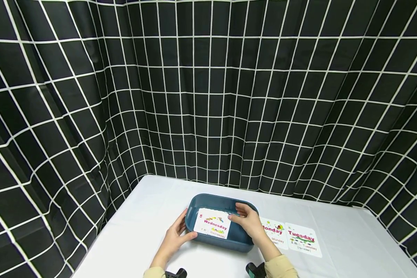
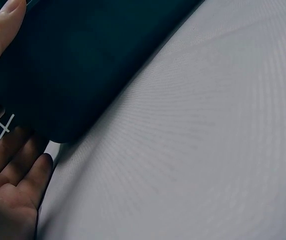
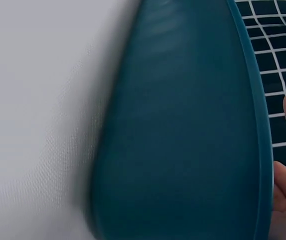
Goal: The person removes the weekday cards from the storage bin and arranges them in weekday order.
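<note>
A dark blue plastic basin (image 1: 226, 244) with rounded corners stands on the white table. My left hand (image 1: 172, 238) holds its near left corner, the thumb at the front rim and the fingers along the left end. Inside the basin, toward the left, lies a white Wednesday card (image 1: 212, 226); a red letter S shows at its upper left. Over the basin's right half hovers my right hand (image 1: 251, 224), thumb tip right by the card's right edge. Thumb and fingers stand apart above the rim in the right wrist view, where the basin wall (image 3: 182, 130) hides the card.
A Monday card (image 1: 275, 234) and a Tuesday card (image 1: 304, 240) lie side by side on the white tablecloth (image 1: 347, 239), right of the basin. Behind the table hangs a black curtain (image 1: 201, 104) with a white grid.
</note>
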Action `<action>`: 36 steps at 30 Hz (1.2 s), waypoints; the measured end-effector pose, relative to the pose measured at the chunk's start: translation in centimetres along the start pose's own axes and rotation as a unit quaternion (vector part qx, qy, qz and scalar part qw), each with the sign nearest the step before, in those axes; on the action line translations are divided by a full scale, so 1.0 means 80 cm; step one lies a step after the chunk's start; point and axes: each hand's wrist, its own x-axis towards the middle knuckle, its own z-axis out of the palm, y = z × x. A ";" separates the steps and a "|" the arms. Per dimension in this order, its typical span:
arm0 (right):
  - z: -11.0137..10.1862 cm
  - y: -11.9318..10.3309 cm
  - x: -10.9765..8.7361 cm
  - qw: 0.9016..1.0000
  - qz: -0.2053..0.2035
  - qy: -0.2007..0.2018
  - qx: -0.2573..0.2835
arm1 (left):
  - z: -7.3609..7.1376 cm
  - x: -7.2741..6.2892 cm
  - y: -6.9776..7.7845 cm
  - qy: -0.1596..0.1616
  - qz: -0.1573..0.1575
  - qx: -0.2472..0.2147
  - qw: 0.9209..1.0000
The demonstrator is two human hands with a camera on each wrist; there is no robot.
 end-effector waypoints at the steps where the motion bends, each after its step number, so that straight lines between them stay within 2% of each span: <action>1: 0.002 0.000 0.000 1.000 0.002 -0.003 0.001 | 0.000 0.000 0.000 0.000 0.000 -0.001 1.000; 16: 0.025 0.010 0.004 0.998 0.032 -0.033 -0.039 | 0.002 0.000 -0.002 0.004 0.002 -0.008 1.000; 36: 0.029 0.020 0.015 0.996 0.064 -0.036 -0.059 | 0.001 -0.003 0.004 0.002 0.007 -0.005 1.000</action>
